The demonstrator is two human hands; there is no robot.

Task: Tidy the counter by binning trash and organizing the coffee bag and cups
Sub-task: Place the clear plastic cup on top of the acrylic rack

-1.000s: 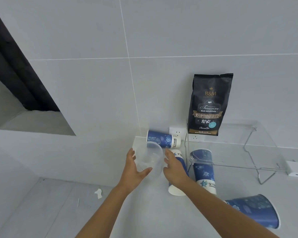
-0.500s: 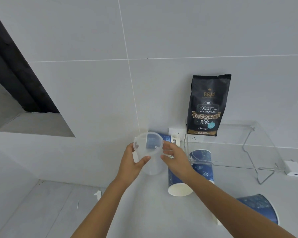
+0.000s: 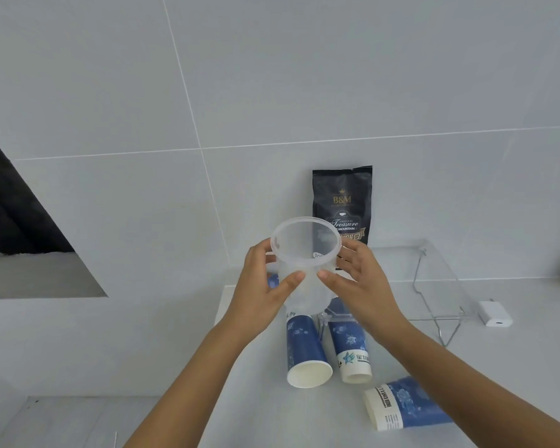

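I hold a clear plastic cup (image 3: 304, 250) upright in the air above the counter, mouth towards me. My left hand (image 3: 262, 282) grips its left side and my right hand (image 3: 359, 282) its right side. Below it three blue paper cups lie on their sides: one (image 3: 306, 350) with its white inside showing, one (image 3: 351, 350) beside it, one (image 3: 401, 405) partly under my right forearm. A sliver of a further blue cup (image 3: 273, 280) shows behind my left hand. The black coffee bag (image 3: 342, 195) stands on the clear shelf against the wall.
A clear acrylic shelf (image 3: 434, 279) on wire legs stands on the white counter (image 3: 514, 367). A white charger (image 3: 495, 315) lies right of it. The counter's left edge drops to the floor (image 3: 62, 421). A dark wall recess (image 3: 13, 221) is at far left.
Both hands have lifted the clear cup off the counter and raised it towards me. The view has tilted, so the counter sits lower in frame.
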